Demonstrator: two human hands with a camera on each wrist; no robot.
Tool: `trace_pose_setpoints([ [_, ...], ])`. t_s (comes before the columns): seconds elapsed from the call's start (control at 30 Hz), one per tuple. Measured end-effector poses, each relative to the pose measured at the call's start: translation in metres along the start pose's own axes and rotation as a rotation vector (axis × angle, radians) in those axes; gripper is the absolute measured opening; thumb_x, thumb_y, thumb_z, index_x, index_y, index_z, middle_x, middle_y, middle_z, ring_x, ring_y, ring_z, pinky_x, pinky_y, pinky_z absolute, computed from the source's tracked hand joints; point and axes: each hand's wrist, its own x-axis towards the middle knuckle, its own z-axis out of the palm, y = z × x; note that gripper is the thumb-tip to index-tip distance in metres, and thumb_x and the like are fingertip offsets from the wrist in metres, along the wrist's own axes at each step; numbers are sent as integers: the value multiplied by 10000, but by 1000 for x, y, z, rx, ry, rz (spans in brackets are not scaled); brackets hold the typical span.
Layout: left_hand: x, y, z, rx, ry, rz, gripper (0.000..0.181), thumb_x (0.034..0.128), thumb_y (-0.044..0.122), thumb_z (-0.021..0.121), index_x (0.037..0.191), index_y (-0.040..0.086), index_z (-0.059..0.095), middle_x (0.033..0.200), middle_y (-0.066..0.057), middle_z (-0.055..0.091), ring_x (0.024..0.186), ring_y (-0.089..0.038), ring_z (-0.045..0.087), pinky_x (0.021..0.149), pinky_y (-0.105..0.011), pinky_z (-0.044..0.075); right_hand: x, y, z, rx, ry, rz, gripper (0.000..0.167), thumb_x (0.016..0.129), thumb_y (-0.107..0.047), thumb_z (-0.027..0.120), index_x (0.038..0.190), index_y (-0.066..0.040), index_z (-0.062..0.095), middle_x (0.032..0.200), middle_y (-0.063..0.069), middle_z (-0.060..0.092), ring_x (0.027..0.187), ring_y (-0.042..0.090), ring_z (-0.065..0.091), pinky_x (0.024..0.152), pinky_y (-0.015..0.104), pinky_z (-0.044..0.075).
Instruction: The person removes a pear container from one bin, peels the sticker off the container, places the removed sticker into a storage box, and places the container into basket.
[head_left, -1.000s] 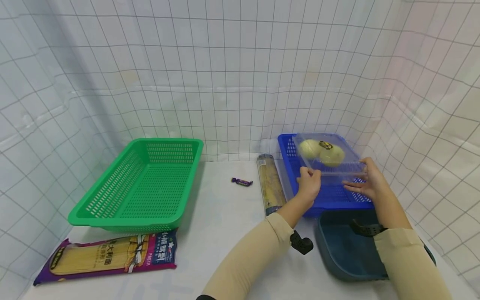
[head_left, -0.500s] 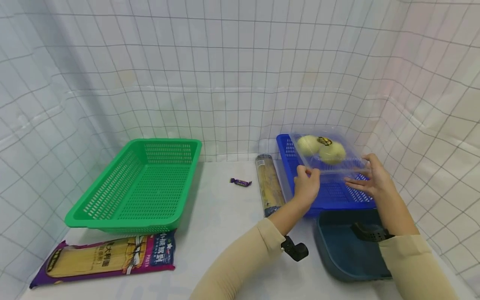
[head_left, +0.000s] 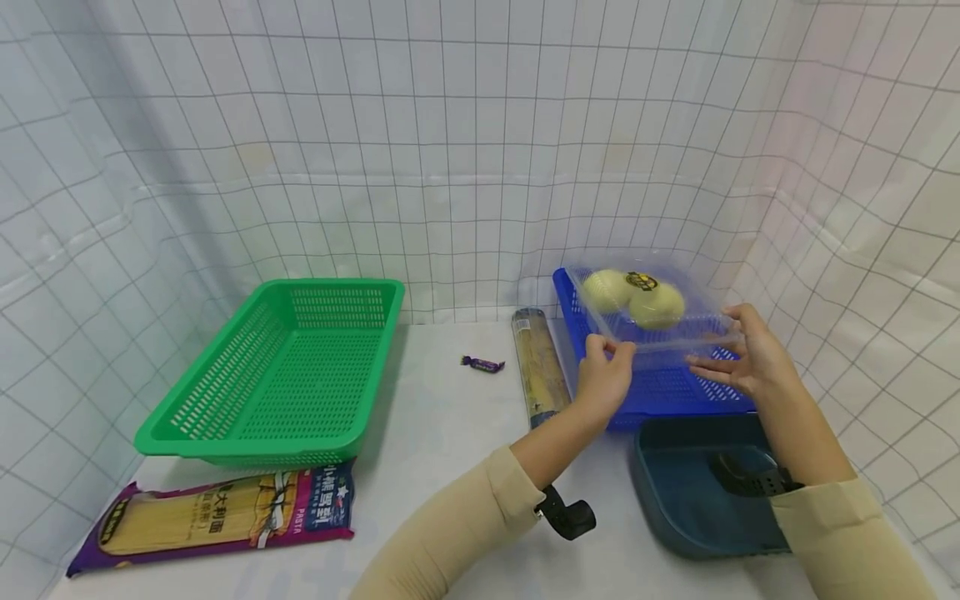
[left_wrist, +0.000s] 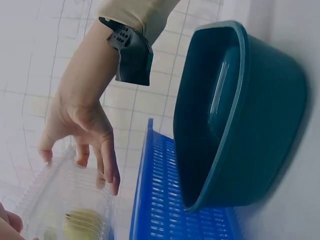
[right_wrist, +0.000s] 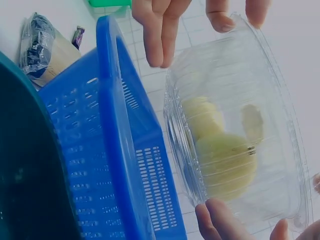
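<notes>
A clear plastic fruit box [head_left: 697, 312] with pale yellow-green round fruits [head_left: 656, 306] inside is held above the blue basket [head_left: 660, 412]. It tilts, and a dark sticker with yellow marks shows on it. My left hand [head_left: 604, 379] pinches its near left corner with curled fingers. At the near right corner my right hand [head_left: 756, 354] grips the box, thumb at the rim and several fingers spread below. The right wrist view shows the box [right_wrist: 280, 165] from below, with fingers at both ends. In the left wrist view, part of the left hand is cut off.
A dark teal tub [head_left: 697, 537] stands before the blue basket. Left of that basket lies a pasta pack [head_left: 542, 362], then a small purple-wrapped candy [head_left: 482, 364]. A green basket [head_left: 300, 383] stands left, with another pasta pack [head_left: 217, 512] before it. Grid-patterned sheeting [head_left: 472, 125] encloses the table.
The fruit box has shifted slightly left and tilted a little more, with both hands still on it. My left hand has moved slightly left. The baskets, tub, packs and candy stay in place.
</notes>
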Motion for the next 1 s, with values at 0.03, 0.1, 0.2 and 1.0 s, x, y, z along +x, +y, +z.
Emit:
trace_pose_setpoints([
  [0.03,-2,0,-2,9,-5,-3,203,964,332,519,945,154,423,794,-51,426,722,-210,442,653,-360,368,-1,1,0,-8,-1,0,936,953,-382,586,1527,-363,-153,1394,133,278,744,359,676,871,525,494],
  [0.1,-8,1,-5,23,-31,-6,217,976,347,509,953,152,418,757,-41,412,667,-198,419,622,-350,355,-3,2,0,-21,-13,-2,899,963,-377,566,1527,-353,-134,1342,130,311,751,359,679,851,524,506],
  [0.2,-15,2,-10,33,-69,8,240,985,366,511,949,147,420,683,-17,394,571,-166,370,549,-321,326,-5,3,-1,-34,-49,-5,860,983,-372,523,1523,-338,-145,1290,119,343,774,360,683,821,514,526],
  [1.0,42,-2,-108,-226,-67,-168,717,931,542,485,1391,11,344,1307,-237,452,1180,-383,479,919,-448,453,-16,7,-13,-29,-271,-28,308,1000,-315,446,1239,-253,261,1030,76,613,870,416,651,762,554,537],
])
